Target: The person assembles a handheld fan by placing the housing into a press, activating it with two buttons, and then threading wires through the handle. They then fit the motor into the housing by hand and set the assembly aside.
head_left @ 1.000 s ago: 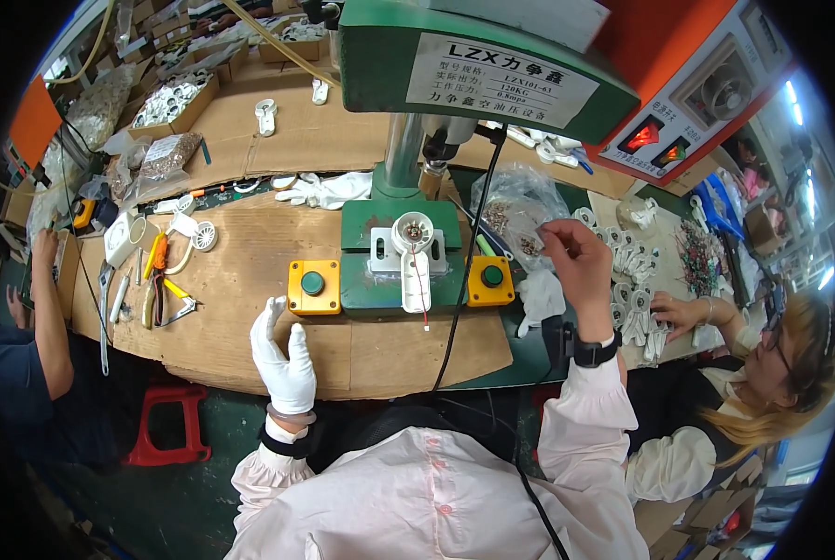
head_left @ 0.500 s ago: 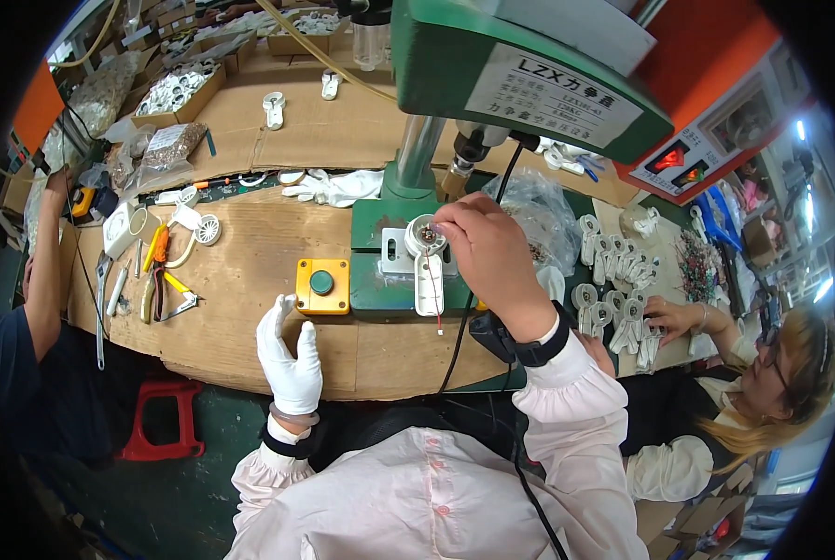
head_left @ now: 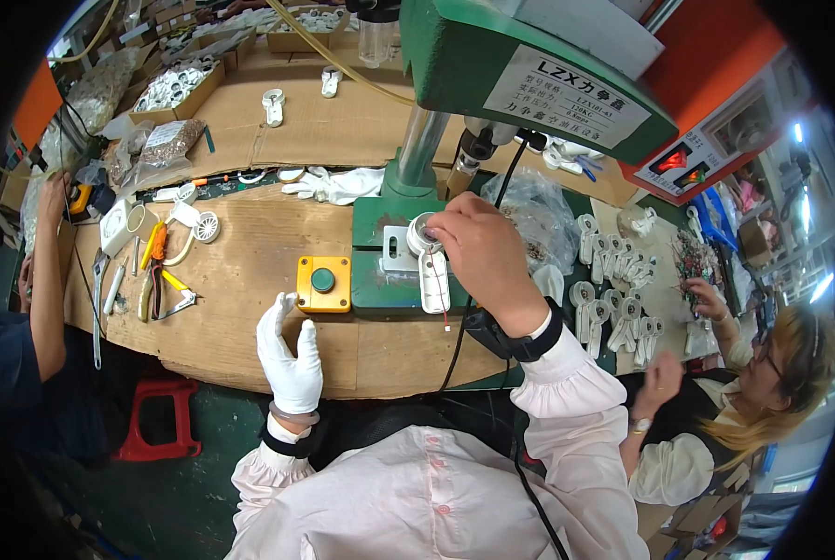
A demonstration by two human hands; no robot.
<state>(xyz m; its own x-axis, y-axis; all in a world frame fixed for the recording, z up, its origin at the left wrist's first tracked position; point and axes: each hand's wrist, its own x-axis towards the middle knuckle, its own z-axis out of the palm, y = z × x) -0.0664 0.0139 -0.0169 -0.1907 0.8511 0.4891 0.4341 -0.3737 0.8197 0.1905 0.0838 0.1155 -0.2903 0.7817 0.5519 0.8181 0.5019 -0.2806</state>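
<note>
My right hand point(head_left: 492, 257), bare, is closed, its fingertips pinched at the round end of a white plastic housing point(head_left: 434, 285). That housing lies on a slotted metal plate point(head_left: 395, 248) on the base of a green press point(head_left: 366, 219). Thin wires run from its round end along the handle to a small white connector past the tip. My fingers cover much of the round end's inside. My left hand point(head_left: 290, 359), in a white glove, is held open over the table's front edge, holding nothing. Just beyond it sits a yellow box with a green button point(head_left: 322, 280).
Pliers point(head_left: 159, 266), a wrench point(head_left: 98, 303) and white plastic parts lie at the left. Several similar housings point(head_left: 613, 261) stand at the right, beside a co-worker point(head_left: 763, 392). A black cable point(head_left: 478, 280) hangs beside my right hand. Another person's arm point(head_left: 49, 271) is far left.
The housing's handle has swung slightly to the right under my right hand. My left hand stays put. The co-worker's hands have left the housings, one moving toward the wires.
</note>
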